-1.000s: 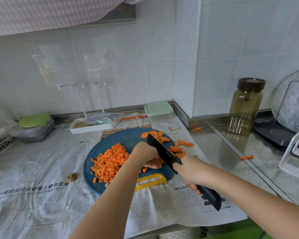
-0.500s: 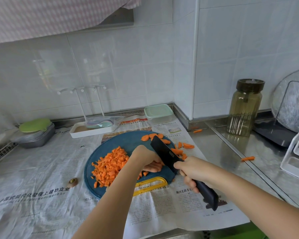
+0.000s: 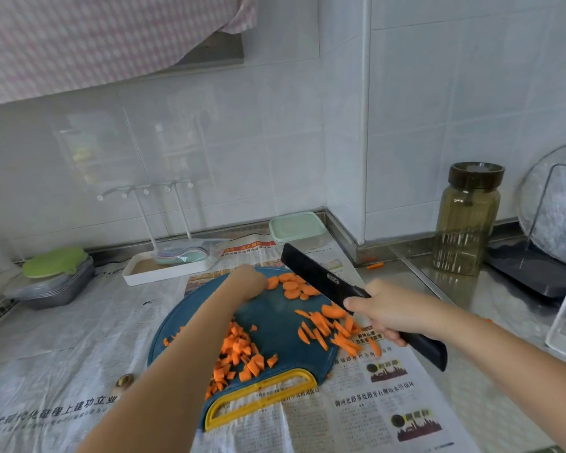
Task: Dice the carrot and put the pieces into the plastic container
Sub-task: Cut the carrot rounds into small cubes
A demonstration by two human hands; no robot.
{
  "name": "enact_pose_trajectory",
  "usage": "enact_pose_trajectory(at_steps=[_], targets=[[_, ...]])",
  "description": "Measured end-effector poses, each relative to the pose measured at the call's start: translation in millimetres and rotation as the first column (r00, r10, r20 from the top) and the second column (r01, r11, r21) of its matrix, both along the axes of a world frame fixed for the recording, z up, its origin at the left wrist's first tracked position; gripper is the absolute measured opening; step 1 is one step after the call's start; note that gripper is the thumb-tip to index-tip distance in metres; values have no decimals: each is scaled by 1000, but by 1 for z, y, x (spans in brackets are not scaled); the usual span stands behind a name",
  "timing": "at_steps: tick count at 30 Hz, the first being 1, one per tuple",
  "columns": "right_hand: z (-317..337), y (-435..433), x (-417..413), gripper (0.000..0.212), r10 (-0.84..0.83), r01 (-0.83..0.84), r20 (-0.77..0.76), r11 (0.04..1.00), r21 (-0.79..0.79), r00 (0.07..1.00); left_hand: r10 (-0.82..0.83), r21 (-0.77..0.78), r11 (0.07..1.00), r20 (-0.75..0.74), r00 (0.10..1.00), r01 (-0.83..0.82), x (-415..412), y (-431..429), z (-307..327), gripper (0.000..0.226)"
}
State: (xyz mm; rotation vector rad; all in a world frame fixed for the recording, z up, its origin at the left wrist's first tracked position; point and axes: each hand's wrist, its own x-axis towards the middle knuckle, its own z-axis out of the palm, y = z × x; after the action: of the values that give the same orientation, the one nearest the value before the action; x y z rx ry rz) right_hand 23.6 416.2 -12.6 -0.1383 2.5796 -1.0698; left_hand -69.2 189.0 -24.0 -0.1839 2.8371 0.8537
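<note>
1. Right hand: my fingers are wrapped round the handle of the black, broad-bladed kitchen knife. The blade slants away to the far left, crossing in front of the carrot slices. A small white mark is printed on the blade; it is too small to read.

2. Left hand: it is placed at the far side of the round dark-blue plastic cutting board, beside the round orange carrot slices. My fingers are hidden behind the back of the hand, so I cannot tell whether they grasp anything.

3. Carrot on the board:
- diced orange carrot pieces, heaped beside my left forearm, near the board's yellow handle;
- orange half-round carrot strips, at the right edge, just beside my right hand; a few lie off the board.

4. The clear rectangular plastic container with a pale-green lid stands closed at the tiled wall, beyond the board. No carrot shows in it.

5. The board lies on spread newspaper printed in Chinese. The large headline at lower left ends in 建功立业; the smaller text is blurred.

6. One stray orange carrot bit lies on the steel counter, near the tinted glass jar with a dark lid.
</note>
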Motion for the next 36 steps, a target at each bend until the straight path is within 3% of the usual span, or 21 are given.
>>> enact_pose_trajectory(at_steps=[1,3,5,8,10,12,14,22,25,28,30,33,36], targets=[[1,3,1,33,32,-21,-90,991,129,995,-48,-33,998,-17,999,47,-4,-4,-1,36],[3,6,3,35,168,-34,-278,902,430,946,30,168,986,-91,995,-15,-9,-7,9,30],[2,7,7,31,321,-18,-385,787,617,865,52,199,980,-284,958,6,1,-6,20,24],[0,5,12,26,469,-28,-404,679,733,786,-199,195,934,-415,888,300,30,6,36,23],[0,1,15,27,539,-38,-398,627,778,743,-420,337,793,-300,856,507,53,14,45,20],[-2,-3,16,29,583,-39,-401,599,800,706,-569,353,728,-166,805,588,60,16,42,17],[-4,-4,17,30,599,-35,-410,591,806,688,-634,297,726,-60,771,620,61,15,35,17],[-11,-5,25,30,606,-84,-432,637,766,668,-624,36,780,101,775,624,47,12,13,22],[-3,1,33,27,571,-72,-430,655,752,700,-591,56,805,155,792,590,41,4,15,24],[5,17,38,18,492,-50,-400,676,736,773,-487,106,872,88,869,478,32,-5,25,23],[4,30,36,20,400,-13,-398,719,695,825,-460,54,888,53,887,457,29,-10,27,18],[-3,50,26,31,218,82,-422,805,587,880,-532,-108,836,87,842,539,31,-12,20,27],[-9,63,14,33,75,176,-444,849,498,893,-591,-189,776,114,799,601,37,-6,8,53]])
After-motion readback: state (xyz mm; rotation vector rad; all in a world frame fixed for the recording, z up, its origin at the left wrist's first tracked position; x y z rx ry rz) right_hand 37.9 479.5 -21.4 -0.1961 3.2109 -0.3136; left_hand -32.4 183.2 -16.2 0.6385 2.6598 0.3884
